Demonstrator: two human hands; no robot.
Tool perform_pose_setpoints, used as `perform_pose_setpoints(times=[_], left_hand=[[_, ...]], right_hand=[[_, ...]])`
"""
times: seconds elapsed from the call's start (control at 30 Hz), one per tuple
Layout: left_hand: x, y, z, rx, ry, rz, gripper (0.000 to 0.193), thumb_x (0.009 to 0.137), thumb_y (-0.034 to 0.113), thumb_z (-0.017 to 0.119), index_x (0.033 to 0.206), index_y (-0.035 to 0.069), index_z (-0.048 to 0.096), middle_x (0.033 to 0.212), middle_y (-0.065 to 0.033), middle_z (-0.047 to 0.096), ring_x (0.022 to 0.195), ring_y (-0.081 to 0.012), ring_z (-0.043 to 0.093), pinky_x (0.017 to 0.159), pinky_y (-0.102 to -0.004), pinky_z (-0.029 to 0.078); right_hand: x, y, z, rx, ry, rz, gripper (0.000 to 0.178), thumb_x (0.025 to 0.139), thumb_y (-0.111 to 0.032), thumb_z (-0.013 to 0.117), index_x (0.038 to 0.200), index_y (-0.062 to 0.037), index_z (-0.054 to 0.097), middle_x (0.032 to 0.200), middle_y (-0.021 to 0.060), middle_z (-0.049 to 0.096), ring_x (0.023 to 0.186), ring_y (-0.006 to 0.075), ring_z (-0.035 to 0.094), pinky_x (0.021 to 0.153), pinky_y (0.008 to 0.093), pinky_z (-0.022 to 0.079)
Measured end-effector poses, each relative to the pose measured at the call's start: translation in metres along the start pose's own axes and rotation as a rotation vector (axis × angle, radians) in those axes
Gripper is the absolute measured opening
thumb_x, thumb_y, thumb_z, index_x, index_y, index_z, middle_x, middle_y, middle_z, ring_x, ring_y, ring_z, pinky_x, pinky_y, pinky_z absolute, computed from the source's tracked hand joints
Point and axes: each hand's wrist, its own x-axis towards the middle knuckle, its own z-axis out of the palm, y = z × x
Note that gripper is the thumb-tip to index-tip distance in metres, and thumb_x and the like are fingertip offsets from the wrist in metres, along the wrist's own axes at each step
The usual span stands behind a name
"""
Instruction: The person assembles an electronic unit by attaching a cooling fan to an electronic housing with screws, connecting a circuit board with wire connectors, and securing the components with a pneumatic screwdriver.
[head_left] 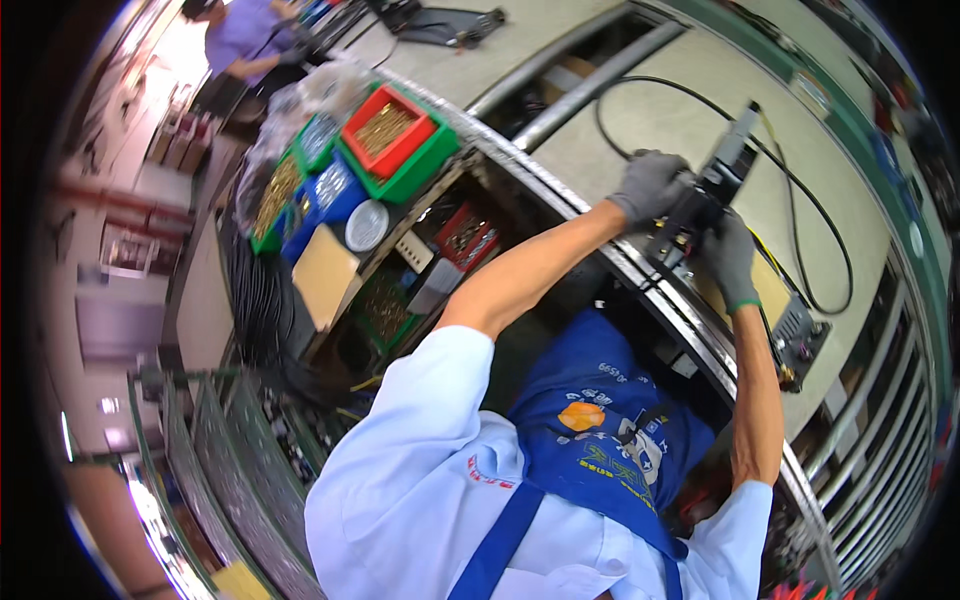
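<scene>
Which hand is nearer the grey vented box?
Right. Your right hand is at the black device, up-left of the box; your left hand is farther, across the device.

Reaching forward here! Bare along the left forearm (540, 262), slanting it well out; bare along the right forearm (757, 400) too, holding it steeper; curling the grey-gloved left hand (650, 186), holding the gloved right hand (730, 262) near it.

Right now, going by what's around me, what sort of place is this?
Probably a factory assembly workshop: the red bin of small brass-coloured parts, the bundle of black cables and the metal rollers suggest it.
</scene>
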Motion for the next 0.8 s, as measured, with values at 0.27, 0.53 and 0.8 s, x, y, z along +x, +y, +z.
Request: perform_pose_setpoints(times=[0.27, 0.53, 0.8], left_hand=[[-0.013, -0.017, -0.016, 0.013, 0.036, 0.048, 0.031, 0.092, 0.035, 0.053, 0.098, 0.011, 0.072, 0.087, -0.0147, 0.07, 0.089, -0.0353, 0.065, 0.088, -0.0468, 0.045], [-0.002, -0.024, 0.005, -0.087, 0.096, 0.058, 0.029, 0.082, 0.031, 0.064, 0.086, 0.003, 0.072, 0.081, -0.0223, 0.068, 0.077, -0.0396, 0.065, 0.075, -0.0491, 0.051], [-0.007, -0.013, 0.015, -1.517, -0.056, -0.568, 0.042, 0.101, 0.024, 0.051, 0.133, -0.001, 0.055, 0.124, -0.0116, 0.064, 0.106, -0.0232, 0.062, 0.094, -0.034, 0.051]], right_hand=[[-0.015, -0.036, -0.003, -0.085, 0.118, -0.345, 0.018, 0.081, -0.006, 0.068, 0.099, -0.0038, 0.068, 0.101, 0.0175, 0.063, 0.091, 0.0401, 0.06, 0.076, 0.0493, 0.048], [-0.009, -0.07, -0.008, 0.591, -0.031, -0.061, 0.037, 0.1, -0.025, 0.04, 0.103, -0.0019, 0.069, 0.093, 0.018, 0.069, 0.081, 0.0298, 0.068, 0.069, 0.0395, 0.052], [-0.039, -0.036, -0.009, -0.211, 0.19, -0.268, 0.02, 0.082, -0.019, 0.069, 0.094, -0.0059, 0.06, 0.091, 0.0151, 0.059, 0.087, 0.0344, 0.059, 0.076, 0.0464, 0.047]])
